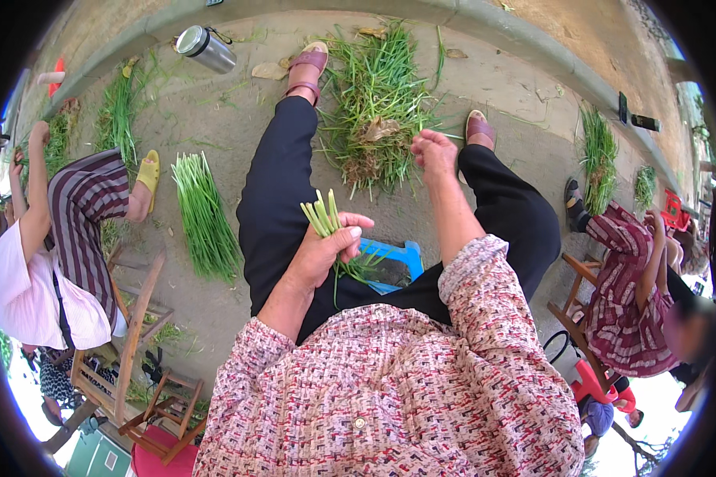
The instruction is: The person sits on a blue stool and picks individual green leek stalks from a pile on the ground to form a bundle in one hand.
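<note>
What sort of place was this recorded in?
Probably an outdoor yard or roadside work spot: a low concrete curb edges the ground, a loose heap of green stalks lies there, and a wooden chair stands at the left.

Our left fingers (357, 220) hide the middles of the green stalks (321, 215); we cannot tell whether our right fingers (430, 141) touch the grassy heap (378, 87).
</note>
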### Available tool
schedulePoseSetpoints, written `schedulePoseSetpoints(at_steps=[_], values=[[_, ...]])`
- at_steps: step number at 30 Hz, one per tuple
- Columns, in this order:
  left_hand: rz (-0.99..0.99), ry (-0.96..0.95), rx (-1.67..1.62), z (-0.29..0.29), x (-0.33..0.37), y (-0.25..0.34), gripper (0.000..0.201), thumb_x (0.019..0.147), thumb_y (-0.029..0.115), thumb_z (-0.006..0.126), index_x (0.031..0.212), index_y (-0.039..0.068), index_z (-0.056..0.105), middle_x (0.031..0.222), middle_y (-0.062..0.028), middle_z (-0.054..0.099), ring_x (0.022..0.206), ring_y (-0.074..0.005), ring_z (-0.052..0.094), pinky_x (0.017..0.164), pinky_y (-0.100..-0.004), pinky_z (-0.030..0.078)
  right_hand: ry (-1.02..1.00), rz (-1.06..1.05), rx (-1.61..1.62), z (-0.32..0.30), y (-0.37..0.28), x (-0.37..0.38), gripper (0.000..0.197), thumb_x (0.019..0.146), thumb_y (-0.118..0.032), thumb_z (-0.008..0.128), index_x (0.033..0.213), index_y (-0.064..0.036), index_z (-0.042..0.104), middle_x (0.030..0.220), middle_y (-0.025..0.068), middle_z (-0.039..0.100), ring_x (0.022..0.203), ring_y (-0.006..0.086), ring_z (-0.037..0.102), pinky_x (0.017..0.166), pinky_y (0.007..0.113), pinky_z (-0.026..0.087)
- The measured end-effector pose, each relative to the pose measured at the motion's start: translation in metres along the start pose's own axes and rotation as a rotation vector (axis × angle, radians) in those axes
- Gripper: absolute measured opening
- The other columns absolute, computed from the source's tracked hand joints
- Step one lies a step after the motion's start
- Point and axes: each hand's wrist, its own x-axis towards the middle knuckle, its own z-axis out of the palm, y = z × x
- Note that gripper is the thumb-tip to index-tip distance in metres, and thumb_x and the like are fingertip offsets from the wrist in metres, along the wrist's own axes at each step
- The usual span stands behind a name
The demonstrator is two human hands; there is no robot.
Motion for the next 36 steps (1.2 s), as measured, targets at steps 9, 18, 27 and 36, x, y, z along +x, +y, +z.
schedulePoseSetpoints(at_steps=[9,18,27,36], values=[[0.138,0.013,0.067,0.008,-0.006,-0.008,0.029,0.087,0.021,0.062,0.102,-0.003,0.06,0.063,0.0018,0.052,0.054,-0.0073,0.046,0.063,-0.0254,0.045,-0.41,-0.074,0.327,-0.025,-0.074,-0.126,0.027,0.078,0.003,0.066,0.102,-0.0026,0.055,0.088,0.0089,0.066,0.072,0.0143,0.062,0.06,0.024,0.047],[0.21,-0.021,0.059,0.033,-0.018,-0.008,0.038,0.087,0.022,0.063,0.113,-0.004,0.058,0.074,-0.0008,0.058,0.055,-0.006,0.047,0.06,-0.023,0.045,-0.601,-0.235,0.09,-0.053,-0.033,-0.209,0.02,0.077,0.006,0.065,0.095,-0.0004,0.06,0.088,0.0035,0.066,0.078,0.0077,0.06,0.074,0.022,0.049],[0.299,0.085,0.051,0.035,-0.022,-0.011,0.031,0.087,0.022,0.065,0.106,-0.002,0.063,0.077,-0.0004,0.058,0.055,-0.0062,0.046,0.058,-0.0224,0.045,-0.669,-0.399,-0.246,-0.051,-0.009,-0.214,0.016,0.076,0.007,0.064,0.088,-0.0026,0.06,0.078,-0.0038,0.057,0.07,0.0028,0.053,0.064,0.019,0.045],[0.333,0.044,0.119,0.023,-0.028,-0.021,0.019,0.085,0.018,0.065,0.091,-0.001,0.065,0.067,0.0005,0.056,0.054,-0.0065,0.047,0.055,-0.0209,0.041,-0.782,-0.477,-0.402,-0.052,-0.004,-0.207,0.035,0.079,-0.019,0.071,0.108,-0.0022,0.062,0.086,-0.001,0.063,0.076,0.0081,0.056,0.069,0.028,0.047]])
